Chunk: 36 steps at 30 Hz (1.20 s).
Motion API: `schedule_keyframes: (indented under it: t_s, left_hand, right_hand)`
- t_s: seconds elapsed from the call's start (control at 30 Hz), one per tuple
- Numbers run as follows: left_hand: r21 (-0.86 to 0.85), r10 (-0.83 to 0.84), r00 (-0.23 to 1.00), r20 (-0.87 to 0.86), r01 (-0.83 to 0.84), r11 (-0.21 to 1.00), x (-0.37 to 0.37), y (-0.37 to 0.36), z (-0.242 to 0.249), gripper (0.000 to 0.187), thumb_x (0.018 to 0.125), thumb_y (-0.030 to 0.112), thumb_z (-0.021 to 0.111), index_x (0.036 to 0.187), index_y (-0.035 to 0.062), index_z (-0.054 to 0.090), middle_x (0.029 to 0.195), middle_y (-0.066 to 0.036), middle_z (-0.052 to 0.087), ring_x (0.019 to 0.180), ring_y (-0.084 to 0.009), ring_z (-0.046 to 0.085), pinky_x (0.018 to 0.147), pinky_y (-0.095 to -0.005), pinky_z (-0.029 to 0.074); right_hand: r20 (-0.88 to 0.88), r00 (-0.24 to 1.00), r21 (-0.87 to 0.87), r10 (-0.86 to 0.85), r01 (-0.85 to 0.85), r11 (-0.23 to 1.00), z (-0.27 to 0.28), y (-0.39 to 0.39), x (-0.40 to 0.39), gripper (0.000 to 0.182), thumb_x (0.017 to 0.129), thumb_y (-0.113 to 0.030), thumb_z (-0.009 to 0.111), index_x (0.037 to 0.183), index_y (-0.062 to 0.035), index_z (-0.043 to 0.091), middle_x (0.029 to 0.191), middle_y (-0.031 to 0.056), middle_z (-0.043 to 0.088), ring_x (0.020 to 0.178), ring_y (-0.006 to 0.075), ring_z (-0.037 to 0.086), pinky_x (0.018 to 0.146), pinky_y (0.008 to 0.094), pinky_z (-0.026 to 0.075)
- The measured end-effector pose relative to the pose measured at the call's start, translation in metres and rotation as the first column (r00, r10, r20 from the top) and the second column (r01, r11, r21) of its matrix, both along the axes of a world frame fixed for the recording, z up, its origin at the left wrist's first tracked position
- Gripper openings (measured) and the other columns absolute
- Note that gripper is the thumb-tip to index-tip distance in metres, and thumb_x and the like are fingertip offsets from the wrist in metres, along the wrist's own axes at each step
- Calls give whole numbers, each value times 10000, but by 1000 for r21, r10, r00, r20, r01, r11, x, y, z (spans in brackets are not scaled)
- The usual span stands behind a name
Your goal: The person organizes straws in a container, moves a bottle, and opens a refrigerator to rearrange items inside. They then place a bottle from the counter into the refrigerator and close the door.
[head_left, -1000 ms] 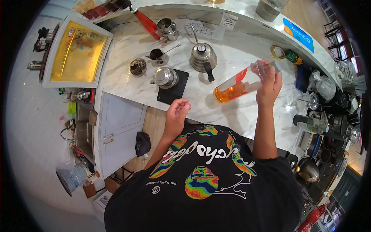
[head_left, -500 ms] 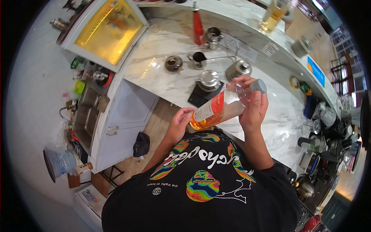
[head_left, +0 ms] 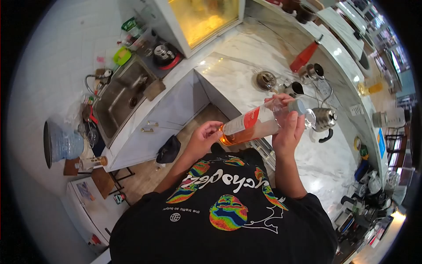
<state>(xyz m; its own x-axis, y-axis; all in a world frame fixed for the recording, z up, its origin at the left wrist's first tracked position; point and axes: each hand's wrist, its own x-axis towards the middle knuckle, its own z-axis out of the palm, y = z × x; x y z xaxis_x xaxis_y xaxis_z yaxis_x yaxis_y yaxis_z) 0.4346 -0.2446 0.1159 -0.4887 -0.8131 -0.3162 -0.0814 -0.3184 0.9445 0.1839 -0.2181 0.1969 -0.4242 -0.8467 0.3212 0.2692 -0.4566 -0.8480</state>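
1. Right by the chest of a blk T-shirt (head_left: 226, 180), both hands are on one clear bottle (head_left: 248, 122): red/white label, some orange liquid pooled twd the base.
2. L hand (head_left: 205, 137): fingers part-curled at the base end, thumb & fingertips seemingly touching it; how firm a grip, can't tell.
3. R hand (head_left: 288, 132): curled round the neck/shoulder, thumb on near side, fingers on far side, i.e. closed to bottle width. Gray cap (head_left: 297, 106) is on, just above that grip. Bottle's tilted, base twd L hand, held up over the counter edge.
4. Below, on floor: dk bag (head_left: 169, 149) by the cabinet (head_left: 169, 127) w/ pale doors.
5. On marble counter (head_left: 224, 72), past the bottle: round glass pot (head_left: 266, 80) w/ dk contents; next to it a small pitcher (head_left: 294, 89), partly hidden by R hand; steel kettle (head_left: 324, 118) w/ blk handle, rt of the cap.
6. Farther back: metal cup (head_left: 313, 71), nr a red squeeze bottle (head_left: 305, 57).
7. Off left: steel sink (head_left: 121, 94); yellow-lit case (head_left: 206, 20) at top.
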Motion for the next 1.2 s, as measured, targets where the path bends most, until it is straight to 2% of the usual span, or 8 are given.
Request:
schedule_keyframes:
  t_s: [0.4, 0.53, 0.63, 0.8, 0.9, 1.03, 1.13, 1.2]
  left_hand:
    - [38, 267, 963, -26, -265, 963, 32, -47, -21, 342, 1008, 115, 671, 1325, 3, 605, 1166, -55, 695, 1055, -103, 637, 953, -267, 490]
    - [32, 342, 937, -71, -341, 940, 39, -74, -20, 336, 1003, 101, 680, 1314, -1, 603, 1144, -48, 690, 1053, -100, 635, 948, -273, 498]
    - [6, 331, 942, -49, -331, 944, 46, -105, -21, 348, 1017, 129, 647, 1345, 24, 595, 1197, -61, 678, 1114, -129, 619, 1005, -304, 474]
    - [139, 351, 936, 26, -351, 926, 41, -158, -17, 380, 1029, 290, 652, 1341, 77, 610, 1162, -13, 665, 1077, -106, 607, 915, -285, 479]
    - [203, 354, 935, 0, -346, 916, 32, -184, -26, 404, 1033, 378, 635, 1345, 121, 616, 1173, 7, 647, 1077, -111, 591, 886, -284, 462]
    - [273, 253, 966, 60, -259, 926, 26, -212, -22, 458, 1036, 380, 635, 1416, 133, 564, 1274, -28, 618, 1148, -137, 573, 898, -299, 458]
    - [48, 319, 925, 205, -335, 941, 30, -249, 12, 571, 1024, 334, 662, 1514, 118, 463, 1399, -97, 576, 1244, -178, 549, 964, -344, 467]
    - [-388, 418, 891, 177, -328, 862, 51, -290, -4, 679, 1012, 280, 685, 1580, 100, 360, 1527, -155, 483, 1341, -235, 507, 1035, -411, 467]
  right_hand:
    - [-215, 968, 94, 127, -109, 990, -18, -93, 46, 454, 1083, -382, 523, 1297, 18, 498, 1321, 199, 571, 1167, 317, 637, 1020, 467, 525]
    - [-212, 956, 169, 202, -168, 971, -15, -134, 52, 438, 1089, -363, 509, 1300, 21, 508, 1291, 179, 601, 1163, 265, 627, 1026, 427, 516]
    - [-297, 928, 143, 226, -191, 971, 0, -166, 56, 348, 1069, -261, 539, 1266, 27, 543, 1192, 132, 650, 1086, 189, 619, 986, 345, 487]
    - [-261, 899, 186, 351, -310, 932, 8, -207, 46, 382, 920, -86, 756, 1259, 28, 622, 1241, 117, 681, 1110, 185, 656, 981, 327, 502]
    - [-418, 843, 165, 338, -295, 941, 5, -226, 34, 388, 905, -76, 768, 1252, 22, 626, 1217, 125, 687, 1100, 178, 659, 969, 315, 502]
    - [-377, 886, 215, 270, -200, 956, 7, -235, 31, 407, 883, -101, 792, 1242, 8, 635, 1181, 128, 700, 1097, 197, 667, 964, 325, 503]
    - [-449, 872, 216, 196, -107, 971, -8, -240, 26, 396, 889, -109, 786, 1235, 9, 635, 1178, 126, 700, 1095, 213, 672, 965, 335, 505]
    - [-513, 841, 249, 171, -45, 968, -12, -240, 26, 382, 894, -105, 777, 1230, 10, 635, 1177, 125, 699, 1093, 218, 673, 966, 337, 505]
